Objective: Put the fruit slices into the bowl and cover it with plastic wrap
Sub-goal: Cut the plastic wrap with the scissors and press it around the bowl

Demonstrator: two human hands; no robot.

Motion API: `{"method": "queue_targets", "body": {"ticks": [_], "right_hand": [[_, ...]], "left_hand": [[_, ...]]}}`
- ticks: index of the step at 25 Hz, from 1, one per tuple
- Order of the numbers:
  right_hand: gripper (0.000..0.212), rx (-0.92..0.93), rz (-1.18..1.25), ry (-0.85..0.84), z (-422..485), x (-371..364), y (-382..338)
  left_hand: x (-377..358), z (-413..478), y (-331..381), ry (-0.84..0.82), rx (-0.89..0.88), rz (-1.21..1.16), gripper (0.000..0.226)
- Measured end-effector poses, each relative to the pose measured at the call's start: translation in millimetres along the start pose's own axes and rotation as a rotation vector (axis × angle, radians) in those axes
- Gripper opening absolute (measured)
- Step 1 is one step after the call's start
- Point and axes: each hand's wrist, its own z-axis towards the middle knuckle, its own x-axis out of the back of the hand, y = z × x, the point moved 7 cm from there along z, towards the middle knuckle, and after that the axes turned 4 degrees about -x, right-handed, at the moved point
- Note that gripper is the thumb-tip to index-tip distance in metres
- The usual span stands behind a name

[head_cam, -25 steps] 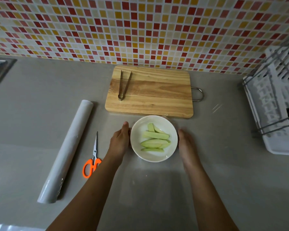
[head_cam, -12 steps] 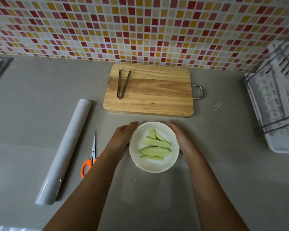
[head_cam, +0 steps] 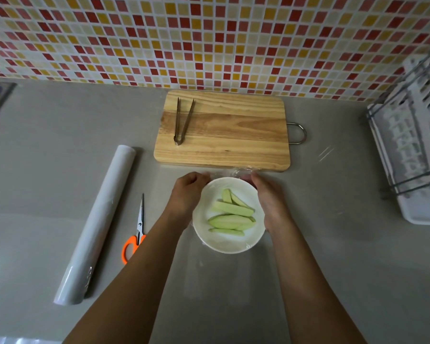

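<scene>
From the head view, I look down on the white bowl standing on the grey worktop, just in front of the wooden cutting board. The fruit slices, pale green wedges, already lie inside it. A sheet of plastic wrap lies over the bowl; I can see it gathered in shiny wrinkles at the far rim, between my two hands, and a faint clear edge at the near rim.

My left hand is curled at the bowl's far left side, its grip pinched on the wrap there. My right hand lies along the right rim with its fingers bent over the far edge, its grip also closed on the film. The tongs rest on the board; the wrap roll and the orange-handled scissors lie well apart to the left, and a dish rack stands at the right.

I judge the job to be in its last step, tucking the film down around the rim. The risks: if I pull unevenly, the thin film may tear or spring off the near side, which nothing pins. The light bowl may slide or tip towards the board if I press on one edge. Bunched film may cling to itself and leave gaps.
</scene>
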Motion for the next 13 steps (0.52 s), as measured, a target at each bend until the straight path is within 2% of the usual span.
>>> {"method": "queue_targets", "body": {"ticks": [7, 13], "right_hand": [[0.035, -0.02, 0.041, 0.062, -1.0, 0.8, 4.7], [0.029, -0.074, 0.062, 0.111, 3.5, 5.0, 9.6]], "left_hand": [[2.4, -2.4, 3.4, 0.217, -0.113, 0.114, 0.035], [0.9, 1.6, -4.8, 0.211, 0.02, 0.093, 0.035]]}}
